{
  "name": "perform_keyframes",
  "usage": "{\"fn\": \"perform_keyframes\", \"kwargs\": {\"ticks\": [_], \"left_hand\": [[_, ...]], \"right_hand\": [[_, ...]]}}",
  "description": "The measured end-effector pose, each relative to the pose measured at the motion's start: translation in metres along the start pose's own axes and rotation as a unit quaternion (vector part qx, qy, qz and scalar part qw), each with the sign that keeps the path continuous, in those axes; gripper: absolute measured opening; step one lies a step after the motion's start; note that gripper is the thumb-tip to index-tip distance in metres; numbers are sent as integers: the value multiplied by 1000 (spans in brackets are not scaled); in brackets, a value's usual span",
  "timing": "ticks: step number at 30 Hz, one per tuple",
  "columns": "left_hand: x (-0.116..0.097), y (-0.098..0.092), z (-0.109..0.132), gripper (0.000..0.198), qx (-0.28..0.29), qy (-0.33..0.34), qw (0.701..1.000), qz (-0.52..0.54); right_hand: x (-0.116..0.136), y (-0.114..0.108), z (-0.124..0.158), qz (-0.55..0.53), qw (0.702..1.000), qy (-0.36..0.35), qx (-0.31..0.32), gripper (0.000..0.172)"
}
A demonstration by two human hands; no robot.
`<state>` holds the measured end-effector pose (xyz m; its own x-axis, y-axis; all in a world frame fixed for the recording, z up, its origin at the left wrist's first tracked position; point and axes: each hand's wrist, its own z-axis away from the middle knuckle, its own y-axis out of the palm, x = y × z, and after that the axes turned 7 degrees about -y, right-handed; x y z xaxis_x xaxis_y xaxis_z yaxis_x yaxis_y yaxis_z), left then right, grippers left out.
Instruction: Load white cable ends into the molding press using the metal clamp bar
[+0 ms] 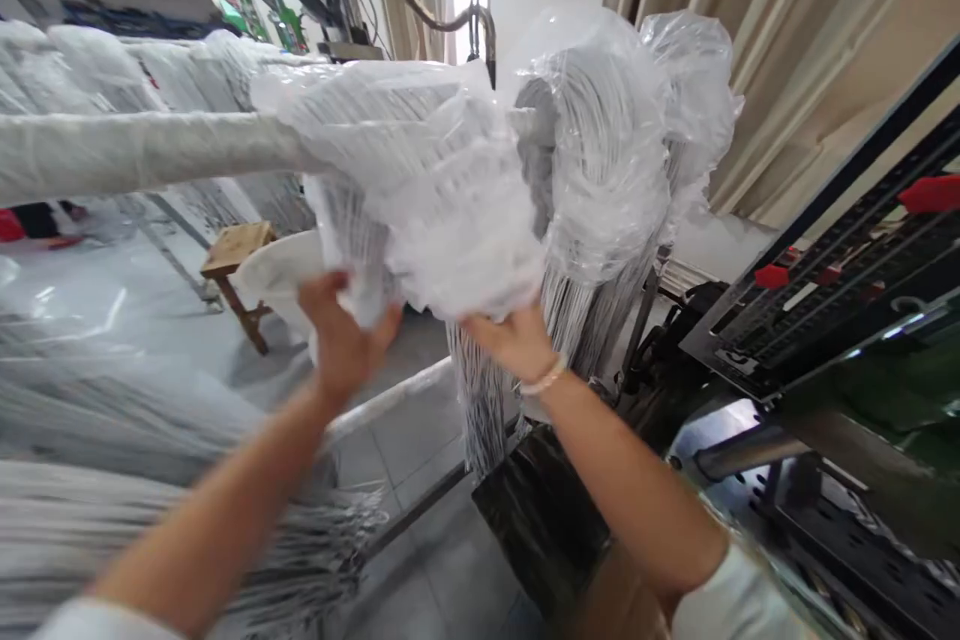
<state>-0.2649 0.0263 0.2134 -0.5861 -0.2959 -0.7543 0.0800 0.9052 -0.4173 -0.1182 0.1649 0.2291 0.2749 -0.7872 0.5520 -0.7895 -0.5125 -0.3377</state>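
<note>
Clear plastic film [457,230] hangs crumpled and blurred over a bundle of grey cables [480,400] on a wrapped rail [150,155]. At the film's lower edge my right hand [517,340], with a light bracelet on the wrist, has its thumb and fingers closed on the plastic; some fingertips are hidden behind it. My left hand [341,335] is just to the left, thumb and fingers apart and smeared by motion, close to the film's left part. Beside these, more cables [577,320] hang under a second plastic cover [607,160].
Loose grey cables [300,550] lie at lower left. A wooden stool [240,250] and a white tub [281,270] stand behind my left hand. A dark machine frame [825,290] with red knobs fills the right side. A black sheet-like surface [540,520] is below my right forearm.
</note>
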Motion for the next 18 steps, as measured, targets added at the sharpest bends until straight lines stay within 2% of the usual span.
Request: {"fn": "perform_keyframes", "kwargs": {"ticks": [1,2,4,6,8,9,11,13,16,18], "left_hand": [[21,14,38,60,47,-50,998,12],[42,30,72,59,94,-71,993,19],[78,65,120,65,181,-90,979,35],[99,98,140,66,223,-112,967,44],[108,120,139,58,259,-131,956,50],[110,125,136,51,275,-139,950,49],[112,123,132,41,295,-156,942,35],[116,107,139,41,294,-177,939,9],[120,65,168,46,288,-208,935,-24],[118,30,192,46,295,-235,926,-25]], "right_hand": [[11,-17,-6,7,1000,3,-24,66],[21,-32,-5,25,999,2,-27,72],[32,-56,19,72,997,25,8,69],[37,-71,67,71,993,63,70,51],[40,-79,122,11,982,129,138,42],[41,-81,150,-21,972,169,161,39],[46,-82,198,-67,946,269,169,28],[52,-73,238,-136,912,361,137,23],[56,-37,283,-274,849,440,103,44],[54,-5,306,-316,817,467,123,74]]}}
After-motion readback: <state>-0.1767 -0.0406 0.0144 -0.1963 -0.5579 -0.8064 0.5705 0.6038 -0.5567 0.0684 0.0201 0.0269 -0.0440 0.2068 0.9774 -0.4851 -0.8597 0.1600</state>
